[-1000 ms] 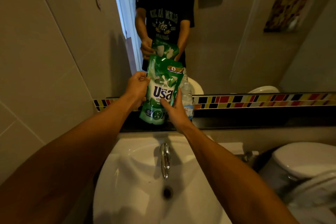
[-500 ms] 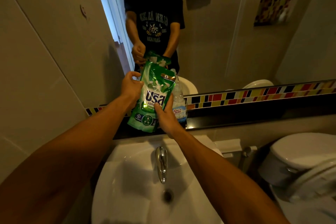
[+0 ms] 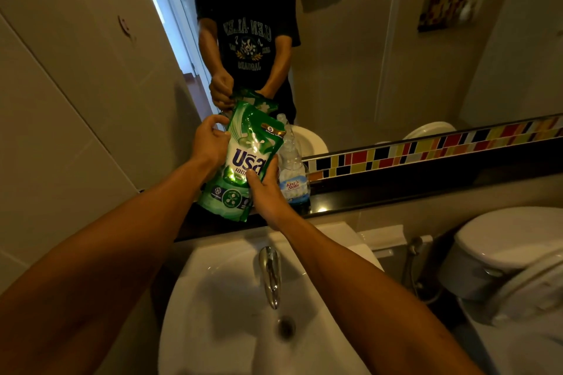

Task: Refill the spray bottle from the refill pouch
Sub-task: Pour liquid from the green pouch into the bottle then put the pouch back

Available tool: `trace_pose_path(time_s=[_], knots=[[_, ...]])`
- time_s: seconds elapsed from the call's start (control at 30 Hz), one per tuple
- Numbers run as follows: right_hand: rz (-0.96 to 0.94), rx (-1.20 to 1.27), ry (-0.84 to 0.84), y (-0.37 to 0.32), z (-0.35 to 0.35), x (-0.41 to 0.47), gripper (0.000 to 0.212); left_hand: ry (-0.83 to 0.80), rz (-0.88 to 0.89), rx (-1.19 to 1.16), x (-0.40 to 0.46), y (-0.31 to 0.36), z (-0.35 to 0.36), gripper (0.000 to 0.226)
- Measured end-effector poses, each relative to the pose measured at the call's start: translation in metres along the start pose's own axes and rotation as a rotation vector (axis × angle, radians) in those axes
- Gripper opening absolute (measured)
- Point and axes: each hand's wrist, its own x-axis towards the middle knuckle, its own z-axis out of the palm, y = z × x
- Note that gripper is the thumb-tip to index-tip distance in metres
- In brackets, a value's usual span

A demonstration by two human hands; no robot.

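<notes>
A green and white refill pouch (image 3: 243,158) is held upright above the dark ledge (image 3: 380,195) behind the sink. My left hand (image 3: 210,146) grips its upper left edge near the top corner. My right hand (image 3: 265,189) holds its lower right side, thumb across the front. Just behind and right of the pouch stands a clear plastic bottle (image 3: 292,170) with a blue and white label, on the ledge; its top has no spray head that I can see. Whether the pouch's top is torn or sealed, I cannot tell.
A white sink (image 3: 225,298) with a chrome tap (image 3: 269,271) lies below my arms. A white toilet (image 3: 505,250) stands at the right. The mirror (image 3: 365,55) above the ledge reflects a person holding the pouch. A coloured tile strip (image 3: 426,149) runs along the mirror's base.
The pouch has stayed in both hands and tilted slightly, its bottom swinging left. The view has shifted a little, so the pouch and bottle sit further left in the frame.
</notes>
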Motion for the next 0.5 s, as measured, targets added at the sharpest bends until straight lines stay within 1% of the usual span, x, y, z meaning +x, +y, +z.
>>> trace_pose_path(time_s=[0.33,0.5], knots=[[0.056,0.030,-0.007,-0.007,0.002,-0.002,0.082,-0.027,-0.012,0.022,0.014,0.002,0.002,0.022],[0.054,0.046,-0.015,-0.010,0.002,-0.002,0.082,-0.045,0.000,0.041,0.018,0.007,0.001,0.022]])
